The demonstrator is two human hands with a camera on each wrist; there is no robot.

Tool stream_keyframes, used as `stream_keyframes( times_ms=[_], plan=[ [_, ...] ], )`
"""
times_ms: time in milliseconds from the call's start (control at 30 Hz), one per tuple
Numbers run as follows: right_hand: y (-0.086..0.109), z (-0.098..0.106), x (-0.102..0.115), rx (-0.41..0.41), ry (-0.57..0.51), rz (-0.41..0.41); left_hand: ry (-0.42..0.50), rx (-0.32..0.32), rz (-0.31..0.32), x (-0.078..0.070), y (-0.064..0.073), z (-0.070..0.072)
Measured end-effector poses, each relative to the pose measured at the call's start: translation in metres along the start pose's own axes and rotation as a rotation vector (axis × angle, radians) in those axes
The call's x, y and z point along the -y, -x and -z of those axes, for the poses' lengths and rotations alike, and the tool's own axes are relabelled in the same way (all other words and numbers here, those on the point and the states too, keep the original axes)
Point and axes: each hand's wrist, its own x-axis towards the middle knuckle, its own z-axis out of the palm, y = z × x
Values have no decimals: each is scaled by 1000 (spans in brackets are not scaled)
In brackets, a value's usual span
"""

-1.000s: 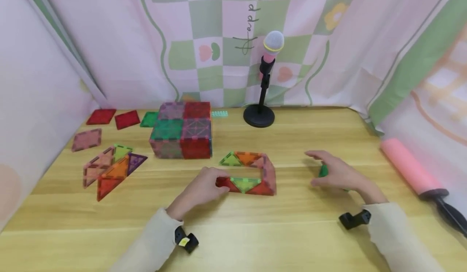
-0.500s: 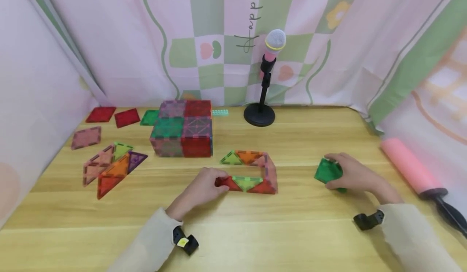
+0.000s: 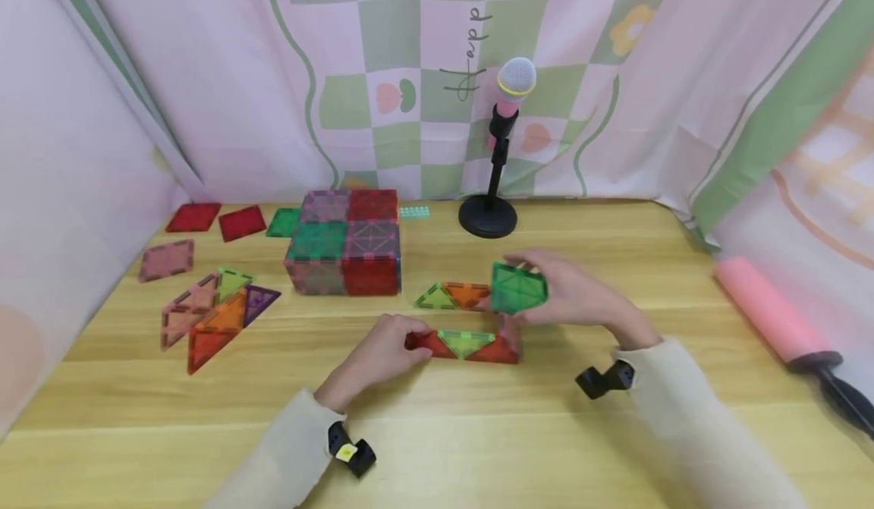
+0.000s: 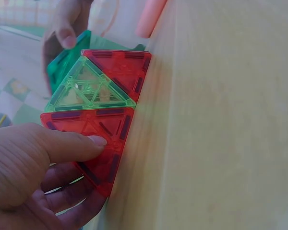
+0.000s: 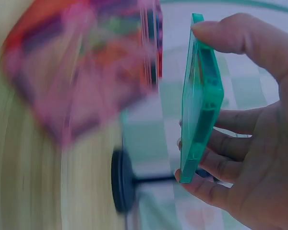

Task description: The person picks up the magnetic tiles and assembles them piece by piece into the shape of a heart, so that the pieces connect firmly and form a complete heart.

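My left hand pinches the left end of a low standing wall of magnetic tiles, its thumb over a red triangle tile. A light-green triangle tile and another red triangle tile continue that wall. Behind it stands a second wall with an orange tile, and a pink tile joins the two at the right. Above that right end, my right hand grips a green square magnetic tile by its edges, thumb on one side and fingers on the other.
A box of magnetic tiles stands behind on the left. Beyond it lie red tiles, a pink square tile and a triangle-tile assembly. A toy microphone on a stand is at the back; a pink roller lies at right.
My right hand has picked up the green square tile from the right side and carried it left, over the end of the tile walls. The left hand keeps its hold in place.
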Motion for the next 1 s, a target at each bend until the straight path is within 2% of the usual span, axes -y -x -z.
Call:
stream_keyframes(
  times_ms=[200,433,600,767,1000],
  plan=[
    [-25,-23,27,61,-6,44,22,4,-1,3,-1,-2],
    [-33,-38,40,90,34,66,13,1,-20,4,-1,-1],
    [-27,-40,34,108,0,42,10,-1,-15,2,-1,-2],
    [-12,-41,16,110,-109,-32,3,0,6,0,0,-3],
    [-8,-41,-3,100,-211,-28,5,20,-1,-5,0,-7]
  ],
)
